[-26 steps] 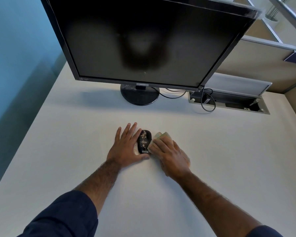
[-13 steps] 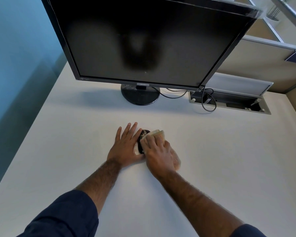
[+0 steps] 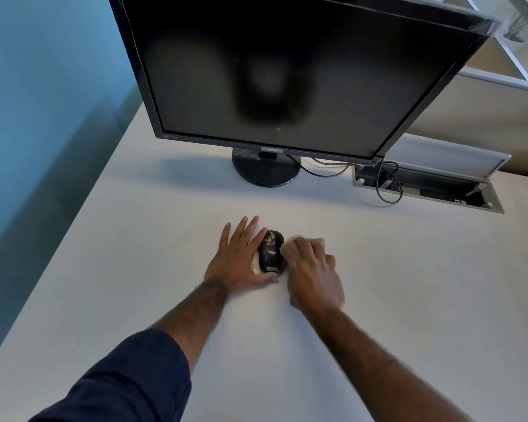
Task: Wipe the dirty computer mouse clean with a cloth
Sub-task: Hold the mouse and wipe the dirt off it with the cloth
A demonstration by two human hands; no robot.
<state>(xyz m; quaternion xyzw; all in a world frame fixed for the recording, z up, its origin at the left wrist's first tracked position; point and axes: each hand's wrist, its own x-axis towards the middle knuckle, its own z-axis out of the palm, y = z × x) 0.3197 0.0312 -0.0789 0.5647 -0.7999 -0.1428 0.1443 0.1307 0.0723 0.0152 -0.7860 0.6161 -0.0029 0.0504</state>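
A black computer mouse [image 3: 270,251] speckled with pale dirt lies on the white desk [image 3: 134,254] in the middle of the view. My left hand [image 3: 240,258] rests flat against its left side, fingers spread, thumb curled under its near end, steadying it. My right hand [image 3: 313,274] is just right of the mouse, pressing a pale beige cloth [image 3: 317,241] onto the desk beside the mouse's right flank. Most of the cloth is hidden under that hand, and the hand is slightly blurred.
A large dark monitor [image 3: 287,71] on a round black stand [image 3: 265,170] looms behind the mouse. To its right an open cable tray [image 3: 427,190] with black cables is sunk in the desk. A blue wall runs along the left.
My right hand with the cloth swept left over the top of the mouse, then came back to the right, uncovering it again. My left hand stayed where it was.
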